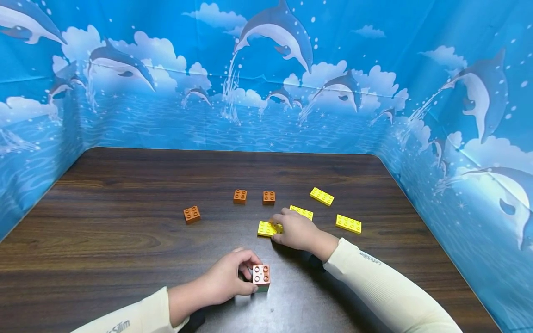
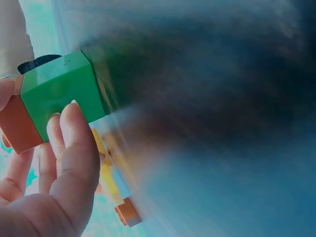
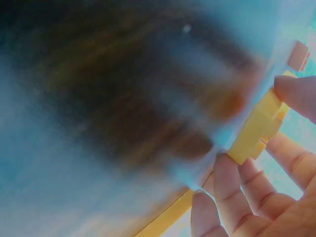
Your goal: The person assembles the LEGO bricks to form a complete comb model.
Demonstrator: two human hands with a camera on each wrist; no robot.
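Note:
Near the front middle of the table, my left hand [image 1: 226, 279] holds a two-part stack between thumb and fingers. Its top is an orange toy brick [image 1: 261, 274] with four studs; below sits a green block [image 2: 61, 91], mostly hidden in the head view but plain in the left wrist view. Farther forward and right, my right hand [image 1: 296, 231] pinches a flat yellow brick [image 1: 266, 228], whose right part the fingers cover. The right wrist view shows this yellow brick [image 3: 256, 126] between thumb and fingertips. Just behind that hand lies another yellow brick [image 1: 301, 212], partly hidden.
Two more yellow bricks [image 1: 322, 196] lie to the right, the nearer one [image 1: 349, 224] beside the right forearm. Three orange bricks stand farther back: one at left [image 1: 192, 215], one in the middle [image 1: 239, 196], one beside it [image 1: 269, 198]. A dolphin-printed curtain [image 1: 266, 125] surrounds the dark wooden table [image 1: 125, 222].

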